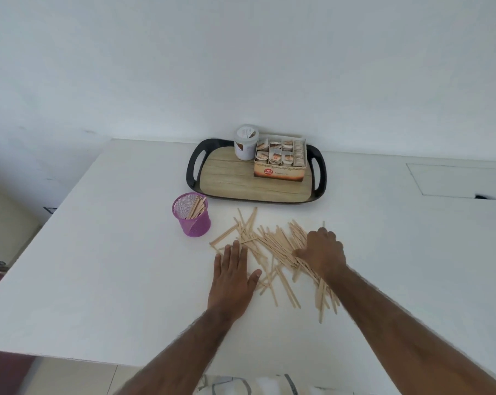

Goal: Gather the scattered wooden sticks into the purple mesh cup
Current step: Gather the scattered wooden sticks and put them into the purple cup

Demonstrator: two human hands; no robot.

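A loose pile of pale wooden sticks (272,246) lies spread on the white table. The purple mesh cup (192,215) stands upright to the pile's left, with several sticks leaning inside it. My left hand (233,276) lies flat, palm down, fingers together, on the pile's left edge. My right hand (322,252) rests on the pile's right side with fingers curled over a bundle of sticks; whether it grips them is unclear.
Behind the pile is a black-rimmed tray (194,169) with a wood-look base, bearing a white jar (245,142) and an open carton of sachets (281,161). The white table (112,266) ends at left and near edges; a wall rises behind.
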